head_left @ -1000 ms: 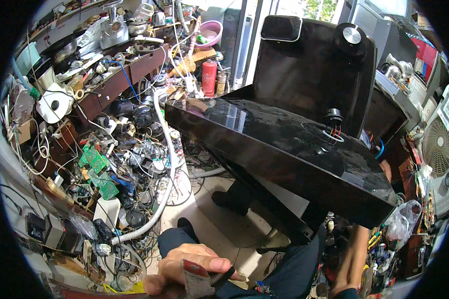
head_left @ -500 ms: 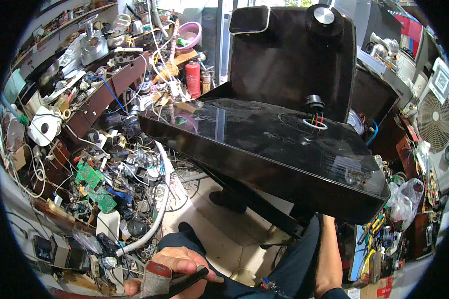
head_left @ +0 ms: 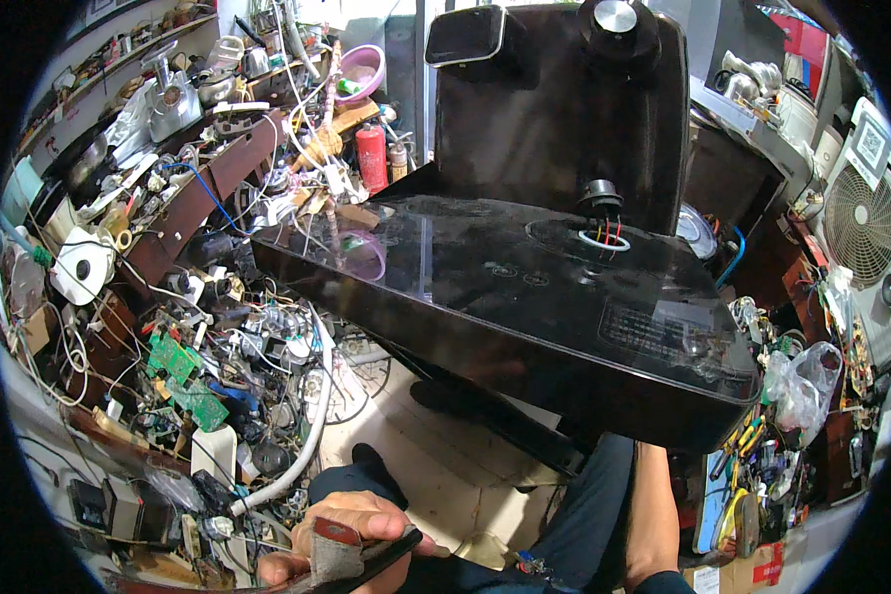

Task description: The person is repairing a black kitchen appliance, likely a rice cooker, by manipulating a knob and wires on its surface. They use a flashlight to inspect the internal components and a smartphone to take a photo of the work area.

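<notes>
Head view, as I receive it from afar.

Item: left hand [head_left: 361,525], low and left of centre, the thumb and fingers pressed together on a dark strip [head_left: 371,566]. At the thumb, the strip carries a ragged grey flap [head_left: 339,560] with a reddish-brown top.

Item: right forearm [head_left: 653,515], bare, rising from a dark cuff at the lower edge. The hand at its end is hidden beneath the black appliance [head_left: 525,327]; I cannot tell whether its fingers are spread or gripping.

Item: the appliance itself, across the centre and right of centre, above and between the arms; glossy slab top, dusty, its near edge slanting down to the right. An upright panel [head_left: 564,129] stands at its rear, fitted with a silver-faced knob [head_left: 616,16] above. On the slab, a round black connector [head_left: 600,194] with coloured wires [head_left: 610,236] below it, near a white loop.

Surroundings, left: heaped parts and cables, green circuit boards [head_left: 173,358], a thick white hose [head_left: 314,441]; farther back, a red cylinder [head_left: 371,158] and a purple basin [head_left: 360,75].

Surroundings, right: a round-grilled fan [head_left: 861,220], a clear plastic bag [head_left: 804,391], yellow-handled tools [head_left: 731,520], a cardboard box [head_left: 733,579] at the bottom.

Beneath: pale floor [head_left: 396,411] and the wearer's dark trousers [head_left: 599,505].
</notes>
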A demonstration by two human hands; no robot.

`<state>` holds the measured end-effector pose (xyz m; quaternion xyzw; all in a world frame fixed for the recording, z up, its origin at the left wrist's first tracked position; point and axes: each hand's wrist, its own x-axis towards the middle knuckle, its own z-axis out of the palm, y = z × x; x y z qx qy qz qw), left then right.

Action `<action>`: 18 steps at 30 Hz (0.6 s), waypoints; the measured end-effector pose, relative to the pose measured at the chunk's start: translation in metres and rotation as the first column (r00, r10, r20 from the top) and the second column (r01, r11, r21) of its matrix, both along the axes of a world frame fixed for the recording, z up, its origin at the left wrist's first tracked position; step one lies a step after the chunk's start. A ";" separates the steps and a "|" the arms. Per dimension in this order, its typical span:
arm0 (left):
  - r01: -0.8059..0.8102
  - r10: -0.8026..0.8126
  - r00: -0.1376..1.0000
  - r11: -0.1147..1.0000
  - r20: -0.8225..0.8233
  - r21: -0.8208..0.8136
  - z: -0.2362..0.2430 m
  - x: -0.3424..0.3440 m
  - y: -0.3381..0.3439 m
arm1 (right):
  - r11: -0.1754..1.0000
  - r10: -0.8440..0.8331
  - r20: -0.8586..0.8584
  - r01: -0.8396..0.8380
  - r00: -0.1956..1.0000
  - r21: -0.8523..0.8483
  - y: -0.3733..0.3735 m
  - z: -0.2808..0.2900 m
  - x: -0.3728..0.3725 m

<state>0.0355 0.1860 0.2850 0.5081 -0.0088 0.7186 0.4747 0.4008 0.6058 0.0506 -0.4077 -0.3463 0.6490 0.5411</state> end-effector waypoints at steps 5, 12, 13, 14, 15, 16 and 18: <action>-0.440 0.439 0.895 0.898 0.081 -0.016 -0.012 0.024 0.012 | 0.998 -0.061 0.309 0.058 0.949 0.020 0.004 0.004 0.001; -0.371 0.511 0.859 0.656 0.025 -0.657 -0.005 0.036 -0.025 | 0.956 -0.152 0.673 -0.065 0.723 0.286 -0.012 0.016 -0.003; 0.112 0.100 0.957 0.740 0.273 -0.663 0.006 0.028 -0.020 | 0.948 -0.135 0.690 -0.111 0.711 0.300 -0.015 0.026 -0.007; 0.572 -0.311 0.809 0.612 0.498 -0.546 0.029 0.011 -0.011 | 0.951 -0.155 0.685 -0.080 0.712 0.298 -0.014 0.024 -0.008; 0.759 -0.498 0.650 0.464 0.574 -0.457 0.028 -0.002 -0.002 | 0.975 -0.137 0.582 0.006 0.801 0.222 -0.018 0.018 0.009; 0.868 -0.618 0.495 0.316 0.611 -0.384 0.032 -0.012 -0.005 | 0.989 -0.096 0.452 0.033 0.887 0.147 -0.010 0.014 0.007; 0.839 -0.624 0.543 0.372 0.562 -0.398 0.016 -0.019 -0.014 | 0.994 -0.059 0.388 0.017 0.920 0.111 0.002 0.008 -0.001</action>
